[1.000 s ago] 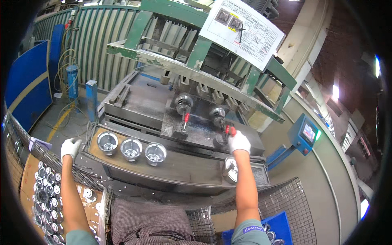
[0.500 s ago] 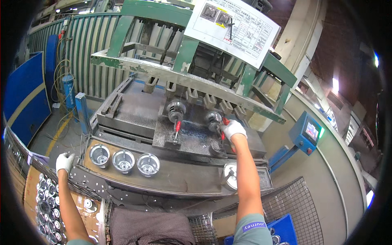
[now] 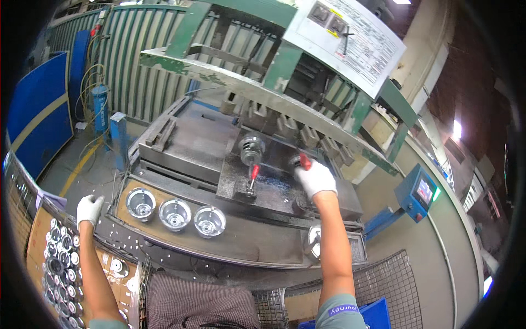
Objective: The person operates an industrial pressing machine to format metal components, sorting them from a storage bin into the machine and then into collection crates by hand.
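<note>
My right hand [image 3: 316,180], in a white glove, is closed round the red handle [image 3: 304,161] of a toggle clamp at the machine's right fixture. The round metal part [image 3: 295,163] there is mostly hidden by the hand. On the left fixture sits another round metal part [image 3: 252,148], with a red-handled toggle clamp [image 3: 255,172] in front of it. My left hand [image 3: 89,210], also gloved, hovers left of the front ledge, fingers loosely bent and apart, nothing visible in it. Nearest to it stands a silver metal cup [image 3: 141,204], in a row with two more cups [image 3: 175,215].
A green machine frame [image 3: 274,82] with a paper sheet spans above the fixtures. A round metal piece [image 3: 313,241] lies behind my right forearm. Many small metal parts [image 3: 63,266] fill a cardboard-lined bin at lower left. A blue control box [image 3: 417,192] stands right.
The view has shifted, so the machine sits further right and tilted. My right hand has closed further over the red handle, covering more of the right fixture. The cups stay in their row.
</note>
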`<move>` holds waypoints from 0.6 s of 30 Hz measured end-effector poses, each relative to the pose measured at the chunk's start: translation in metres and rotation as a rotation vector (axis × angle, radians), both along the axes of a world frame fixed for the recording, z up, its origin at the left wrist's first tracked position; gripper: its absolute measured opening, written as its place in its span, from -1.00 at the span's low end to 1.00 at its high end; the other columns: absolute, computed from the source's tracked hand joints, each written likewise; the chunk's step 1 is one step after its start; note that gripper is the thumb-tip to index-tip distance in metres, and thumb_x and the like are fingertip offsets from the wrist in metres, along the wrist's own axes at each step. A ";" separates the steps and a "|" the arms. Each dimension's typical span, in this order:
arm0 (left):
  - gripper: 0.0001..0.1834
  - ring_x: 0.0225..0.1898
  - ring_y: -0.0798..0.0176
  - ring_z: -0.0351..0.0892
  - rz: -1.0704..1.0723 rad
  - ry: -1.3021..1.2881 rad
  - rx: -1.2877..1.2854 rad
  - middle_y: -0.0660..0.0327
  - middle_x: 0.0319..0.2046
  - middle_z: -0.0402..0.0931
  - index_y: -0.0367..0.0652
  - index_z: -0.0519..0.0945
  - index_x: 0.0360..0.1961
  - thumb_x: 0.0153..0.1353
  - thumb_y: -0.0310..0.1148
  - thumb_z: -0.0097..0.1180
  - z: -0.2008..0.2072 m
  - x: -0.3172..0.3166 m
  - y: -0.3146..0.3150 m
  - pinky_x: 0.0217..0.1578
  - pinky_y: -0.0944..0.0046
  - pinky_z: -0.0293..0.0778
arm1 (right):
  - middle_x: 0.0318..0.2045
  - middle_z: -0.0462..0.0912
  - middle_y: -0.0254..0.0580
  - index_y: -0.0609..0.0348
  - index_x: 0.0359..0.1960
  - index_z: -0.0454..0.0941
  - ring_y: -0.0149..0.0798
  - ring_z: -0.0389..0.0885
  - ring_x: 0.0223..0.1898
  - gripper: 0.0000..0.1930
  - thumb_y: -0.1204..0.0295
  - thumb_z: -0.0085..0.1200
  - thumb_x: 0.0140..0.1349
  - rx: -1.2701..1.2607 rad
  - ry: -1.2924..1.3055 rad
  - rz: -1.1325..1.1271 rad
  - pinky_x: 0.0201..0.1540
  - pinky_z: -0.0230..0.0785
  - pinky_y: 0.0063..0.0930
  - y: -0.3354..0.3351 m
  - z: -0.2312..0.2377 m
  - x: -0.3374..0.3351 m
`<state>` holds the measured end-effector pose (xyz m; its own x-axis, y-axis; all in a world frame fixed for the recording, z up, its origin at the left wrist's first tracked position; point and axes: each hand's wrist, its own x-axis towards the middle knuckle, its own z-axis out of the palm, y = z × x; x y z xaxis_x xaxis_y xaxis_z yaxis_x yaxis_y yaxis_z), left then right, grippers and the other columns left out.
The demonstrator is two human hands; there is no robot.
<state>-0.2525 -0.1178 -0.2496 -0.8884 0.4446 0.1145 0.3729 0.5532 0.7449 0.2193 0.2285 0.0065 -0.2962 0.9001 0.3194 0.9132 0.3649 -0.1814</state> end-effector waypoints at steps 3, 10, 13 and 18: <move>-0.53 -0.57 0.04 0.55 0.032 -0.020 -0.008 -0.05 -0.61 0.55 -0.41 0.60 -0.41 0.11 -0.07 0.18 0.007 0.007 0.000 -0.45 0.10 0.40 | -0.13 0.63 0.18 0.16 -0.12 0.60 0.17 0.57 -0.01 -0.56 0.09 -0.02 0.12 -0.088 -0.093 0.185 0.05 0.40 -0.08 -0.007 -0.006 -0.058; -0.45 -0.10 -0.13 0.60 0.066 -0.009 -0.098 -0.16 -0.21 0.61 -0.33 0.65 -0.21 0.10 0.04 0.14 0.013 0.007 -0.004 -0.08 0.08 0.46 | -0.06 0.59 0.22 0.21 -0.12 0.64 0.15 0.56 0.03 -0.56 0.14 -0.01 0.12 -0.161 -0.085 0.209 0.09 0.39 -0.14 0.008 -0.006 -0.151; -0.45 -0.14 -0.15 0.60 0.068 0.075 -0.129 -0.13 -0.21 0.62 -0.30 0.63 -0.15 0.10 0.03 0.15 0.009 0.003 -0.004 -0.09 0.09 0.47 | -0.10 0.61 0.19 0.15 -0.12 0.63 0.15 0.57 -0.01 -0.57 0.11 0.01 0.12 -0.158 -0.156 0.223 0.04 0.42 -0.15 -0.022 0.002 -0.149; -0.62 -0.18 -0.03 0.62 0.172 0.120 0.257 -0.05 -0.23 0.62 -0.20 0.57 -0.07 0.18 -0.17 0.16 0.025 0.015 -0.010 -0.13 0.12 0.48 | -0.08 0.67 -0.02 0.15 0.09 0.54 -0.17 0.63 0.01 -0.50 0.21 0.25 0.13 0.107 0.502 0.284 0.06 0.40 -0.39 -0.108 -0.027 -0.004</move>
<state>-0.2379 -0.1275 -0.2249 -0.9215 0.2318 0.3116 0.3834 0.4151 0.8250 0.2155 0.1206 -0.0208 -0.3099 0.7626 0.5679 0.5890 0.6228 -0.5149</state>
